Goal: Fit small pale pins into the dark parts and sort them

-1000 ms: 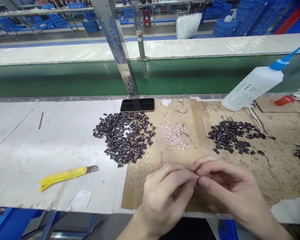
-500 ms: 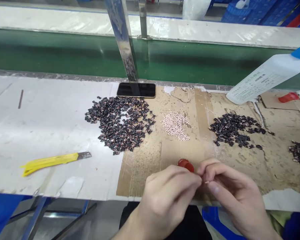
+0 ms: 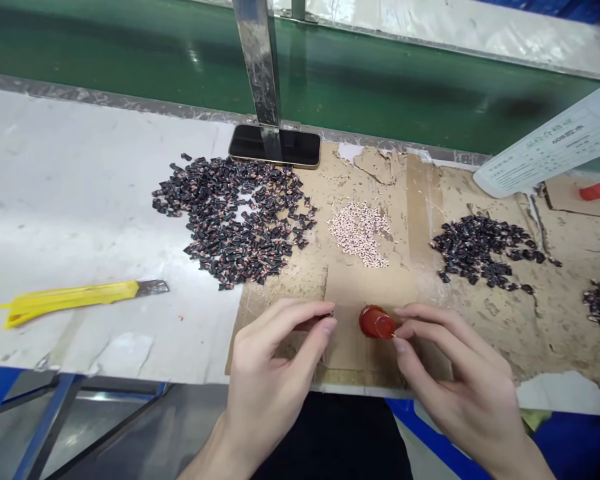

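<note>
Cardboard mat (image 3: 480, 333) across the lower right of the frame is the working patch, and both hands hover low over its near edge. Left hand (image 3: 267, 373), lower centre, has thumb and forefinger pinched on a small dark piece (image 3: 331, 312), with the other fingers curled under. Right hand (image 3: 460, 380), lower right, has thumb and forefinger tips drawn close against the right side of the red cap (image 3: 377, 323), which sits on the mat between the two hands. I can't tell from this angle if it grips the cap or just touches it. My take: keep the wrists low over the mat, pinch light but steady, and mind that cap doesn't tip. The bench edge is right under the hands, so a dropped bit could go off it. Around them, big to small:

- green belt (image 3: 130, 60) along the top
- white bench top (image 3: 80, 200) at left
- white bottle (image 3: 555, 150) poking in at upper right
- steel post (image 3: 260, 60) at top centre
- big dark heap (image 3: 235, 213) left of centre
- smaller dark heap (image 3: 480, 250) at right
- yellow knife (image 3: 70, 300) at left, well apart from the hands
- phone (image 3: 275, 145) at the post's foot
- pale heap (image 3: 360, 233) just above the cap

The cap itself is what sits in the hands' way.
</note>
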Demonstrator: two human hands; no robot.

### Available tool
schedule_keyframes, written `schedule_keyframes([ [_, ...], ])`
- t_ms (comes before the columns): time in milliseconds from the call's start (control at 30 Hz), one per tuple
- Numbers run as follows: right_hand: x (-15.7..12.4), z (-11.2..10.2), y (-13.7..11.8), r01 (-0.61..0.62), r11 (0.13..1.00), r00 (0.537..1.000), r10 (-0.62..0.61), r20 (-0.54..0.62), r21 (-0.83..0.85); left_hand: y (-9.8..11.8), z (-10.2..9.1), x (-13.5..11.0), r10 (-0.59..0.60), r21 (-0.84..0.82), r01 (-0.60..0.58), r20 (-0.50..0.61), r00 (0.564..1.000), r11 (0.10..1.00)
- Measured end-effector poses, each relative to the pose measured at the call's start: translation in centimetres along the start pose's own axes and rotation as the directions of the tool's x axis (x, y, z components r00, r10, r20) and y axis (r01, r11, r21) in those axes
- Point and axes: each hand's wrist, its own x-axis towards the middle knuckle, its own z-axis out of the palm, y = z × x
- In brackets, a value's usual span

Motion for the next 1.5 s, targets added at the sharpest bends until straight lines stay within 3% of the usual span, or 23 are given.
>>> schedule_keyframes([
  [233,0.1,-0.1,0.1,0.017,1.000,1.000,-0.016,0.013,-0.011,0.3,-0.4,-0.1,-0.025,0.002,0.025,-0.030,0.999,1.000],
  [400,0.3,-0.7,-0.7,-0.184,0.954,0.982,0.187,0.008,0.237,2.2,0.4,0.5,-0.175,-0.156,0.187,0.088,0.981,0.970],
  [467,0.3,-0.9,-1.3,-0.251,0.883,0.964,0.265,0.019,0.398,3.0,1.3,0.7,-0.297,-0.298,0.350,0.208,0.932,0.888],
  [567,0.5,-1.1,-2.2,-0.296,0.746,0.943,0.327,0.059,0.596,3.7,2.5,1.0,-0.453,-0.490,0.631,0.442,0.775,0.601],
  [633,0.5,-1.0,-2.6,-0.311,0.687,0.933,0.352,0.073,0.657,3.8,2.9,1.0,-0.467,-0.548,0.722,0.551,0.692,0.423],
  [700,0.5,-1.0,-2.9,-0.318,0.661,0.925,0.374,0.068,0.679,3.8,3.1,0.8,-0.456,-0.571,0.749,0.597,0.660,0.337],
  [933,0.6,-1.2,-2.9,-0.321,0.660,0.931,0.352,0.098,0.680,3.4,3.2,0.1,-0.419,-0.601,0.748,0.624,0.659,0.282],
  [1200,0.7,-1.2,-2.9,-0.318,0.662,0.939,0.316,0.133,0.679,4.2,2.8,0.7,-0.455,-0.553,0.764,0.615,0.644,0.332],
  [1333,0.8,-1.5,-2.6,-0.302,0.704,0.951,0.273,0.148,0.643,4.5,2.8,0.8,-0.475,-0.561,0.757,0.592,0.650,0.335],
  [1500,0.5,-1.2,-2.5,-0.243,0.748,0.965,0.251,0.075,0.618,4.6,2.6,0.8,-0.500,-0.589,0.744,0.563,0.658,0.315],
])
